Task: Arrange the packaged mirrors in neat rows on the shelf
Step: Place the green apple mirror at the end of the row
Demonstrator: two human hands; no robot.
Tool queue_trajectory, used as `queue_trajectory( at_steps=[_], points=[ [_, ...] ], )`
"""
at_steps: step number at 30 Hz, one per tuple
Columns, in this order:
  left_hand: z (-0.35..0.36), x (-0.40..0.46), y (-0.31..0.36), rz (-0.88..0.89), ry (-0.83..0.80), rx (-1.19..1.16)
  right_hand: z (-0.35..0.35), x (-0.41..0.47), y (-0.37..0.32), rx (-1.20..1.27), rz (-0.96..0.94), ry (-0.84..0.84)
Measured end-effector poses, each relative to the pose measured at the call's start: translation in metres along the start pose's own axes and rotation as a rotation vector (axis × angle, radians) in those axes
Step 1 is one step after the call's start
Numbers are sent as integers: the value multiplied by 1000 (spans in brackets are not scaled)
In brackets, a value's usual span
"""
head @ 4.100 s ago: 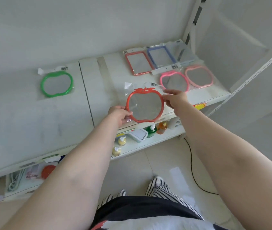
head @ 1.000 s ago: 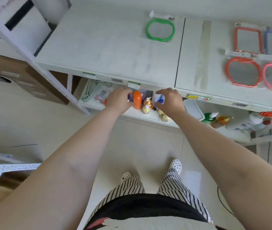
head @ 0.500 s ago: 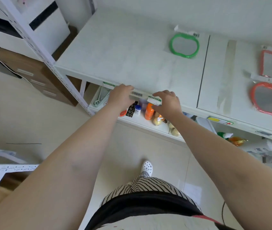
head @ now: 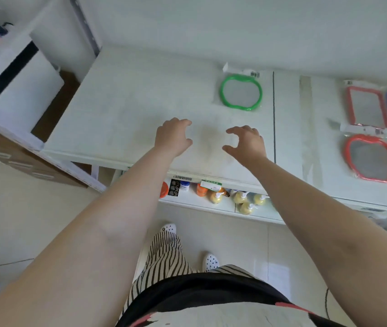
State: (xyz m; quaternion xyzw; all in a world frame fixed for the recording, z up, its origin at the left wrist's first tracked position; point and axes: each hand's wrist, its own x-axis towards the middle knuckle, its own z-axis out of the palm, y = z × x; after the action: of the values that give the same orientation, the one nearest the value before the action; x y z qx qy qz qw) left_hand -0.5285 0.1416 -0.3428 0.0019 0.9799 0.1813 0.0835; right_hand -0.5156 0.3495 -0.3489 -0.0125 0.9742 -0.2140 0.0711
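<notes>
Both hands, left hand [head: 172, 136] and right hand [head: 246, 142], hover empty, fingers spread, probably heading for the stray green mirror [head: 241, 92] on the shelf [head: 126, 102].

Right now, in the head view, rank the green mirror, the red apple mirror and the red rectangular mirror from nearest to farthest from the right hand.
1. Green mirror: just beyond the right hand.
2. Red apple mirror: far to its right.
3. Red rectangular mirror: right and farther back.

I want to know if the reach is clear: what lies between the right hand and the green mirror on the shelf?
Nothing: in the head view, only bare white shelf separates the open right hand from the green mirror.
</notes>
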Motion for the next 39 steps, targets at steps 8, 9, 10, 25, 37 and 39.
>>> queue_trajectory(
  at_steps=[8, 9, 10, 25, 37, 39],
  points=[
    [-24, 97, 14, 220, -72, 120, -18, 46, 7, 20, 256, 170],
    [-25, 106, 16, 238, -82, 124, -19, 50, 9, 31, 280, 187],
    [-25, 113, 18, 253, -97, 125, -20, 53, 11, 44, 304, 203],
    [45, 190, 77, -35, -189, -557, 0, 142, 63, 610, 547, 287],
    [36, 168, 68, -376, -220, -1009, -8, 122, 55, 826, 683, 237],
    [26, 154, 69, -377, -220, -1093, -17, 109, 52, 898, 671, 255]
  ],
)
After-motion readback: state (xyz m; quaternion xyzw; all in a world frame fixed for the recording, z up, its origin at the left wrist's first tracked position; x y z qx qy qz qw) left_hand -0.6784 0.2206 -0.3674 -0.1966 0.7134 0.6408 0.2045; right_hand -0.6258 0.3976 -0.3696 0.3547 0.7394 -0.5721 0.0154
